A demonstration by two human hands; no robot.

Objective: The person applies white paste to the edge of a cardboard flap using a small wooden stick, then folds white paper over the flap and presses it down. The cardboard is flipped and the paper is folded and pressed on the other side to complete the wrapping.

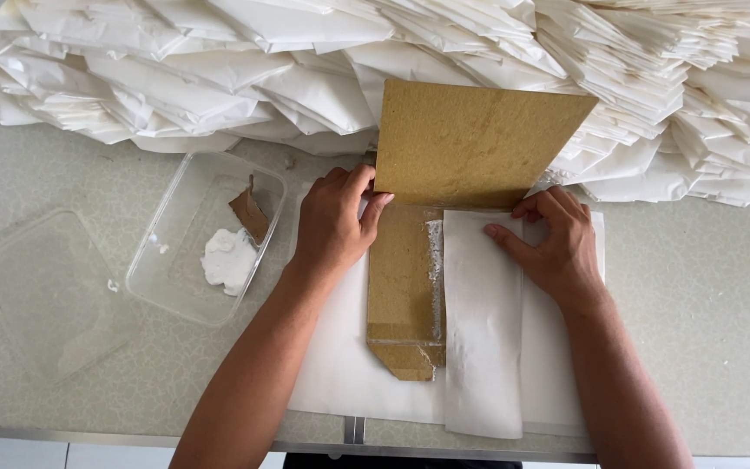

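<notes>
Head view: brown cardboard template (pixel 470 143) lying over white paper sheet (pixel 340 365), likely as a folding guide, top end resting on the folded white bag pile (pixel 219 69) behind it. Left hand (pixel 333 224) pinching template's lower-left edge, fingers curled narrow; right hand (pixel 557 243) flat below template's lower-right corner, fingers spread, pressing folded paper flap (pixel 482 321) down over template's lower strip. Left of template: clear tub (pixel 186 278) with white paste (pixel 227 259), clear lid (pixel 41 291) beside.

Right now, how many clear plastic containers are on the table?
2. One clear container, left of the left hand, holds white paste and a brown scrap; the other clear container sits farther left. None seems hidden.
</notes>
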